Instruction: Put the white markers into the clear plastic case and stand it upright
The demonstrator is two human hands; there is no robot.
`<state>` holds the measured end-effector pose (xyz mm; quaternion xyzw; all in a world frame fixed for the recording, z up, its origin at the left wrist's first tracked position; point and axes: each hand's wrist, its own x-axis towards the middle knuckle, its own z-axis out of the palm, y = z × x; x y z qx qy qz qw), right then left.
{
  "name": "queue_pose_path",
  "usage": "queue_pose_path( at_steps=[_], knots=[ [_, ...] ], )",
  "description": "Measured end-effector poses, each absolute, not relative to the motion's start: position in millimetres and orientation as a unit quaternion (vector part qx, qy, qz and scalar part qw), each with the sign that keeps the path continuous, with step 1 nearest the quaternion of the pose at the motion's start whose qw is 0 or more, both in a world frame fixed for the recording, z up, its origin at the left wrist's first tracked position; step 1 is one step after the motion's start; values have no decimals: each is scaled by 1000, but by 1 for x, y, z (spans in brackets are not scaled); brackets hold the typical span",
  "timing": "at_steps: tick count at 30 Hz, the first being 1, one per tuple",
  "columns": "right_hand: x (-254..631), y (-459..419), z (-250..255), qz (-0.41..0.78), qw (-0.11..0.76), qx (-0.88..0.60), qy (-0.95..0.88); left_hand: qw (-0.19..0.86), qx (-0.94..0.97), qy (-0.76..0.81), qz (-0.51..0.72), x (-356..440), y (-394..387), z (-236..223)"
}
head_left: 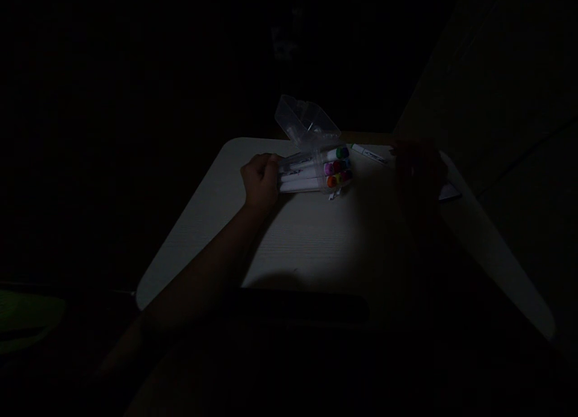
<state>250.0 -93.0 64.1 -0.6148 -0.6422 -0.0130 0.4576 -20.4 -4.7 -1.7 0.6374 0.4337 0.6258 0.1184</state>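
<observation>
My left hand (262, 179) is wrapped round the closed end of a clear plastic marker case (300, 182), which is tilted on its side above the table. Several white markers lie inside, and their coloured caps (338, 167) in green, pink, red, orange and purple face right. The case's clear lid (307, 119) hangs open at the back. To the right is a loose white marker (369, 154) with a green end. My right hand (419, 170) is just right of that marker, in deep shadow. Its fingers are too dark to make out, and I cannot tell whether it touches anything.
A pale wood-grain table (298, 236) with rounded corners lies under my hands. Beside my right hand is a flat, light-edged object (449, 191), too dim to name. A green thing (29, 318) shows at the lower left. The surroundings are nearly black.
</observation>
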Motion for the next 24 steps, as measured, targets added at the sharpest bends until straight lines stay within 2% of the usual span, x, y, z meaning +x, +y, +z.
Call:
queue_pose_path(
  at_steps=[2, 4, 7, 9, 18, 21, 24],
  knots=[
    [259, -84, 56, -46, 468, -621, -627, 116, 640, 435, 623, -20, -5, -1],
    [270, -73, 48, -46, 388, -647, -655, 114, 643, 435, 620, -20, -5, -1],
    [285, -59, 35, -10, 211, -705, -677, 109, 649, 429, 619, -20, -6, -2],
    [292, -54, 28, 6, 165, -716, -678, 105, 653, 424, 619, -20, -6, -1],
    [293, -40, 22, 24, 64, -756, -651, 111, 650, 423, 622, -19, -10, 3],
    [289, -45, 29, -4, 67, -773, -631, 117, 651, 423, 619, -18, -11, 4],
    [285, -53, 34, 21, 60, -783, -619, 118, 651, 429, 616, -18, -11, 4]
  ],
)
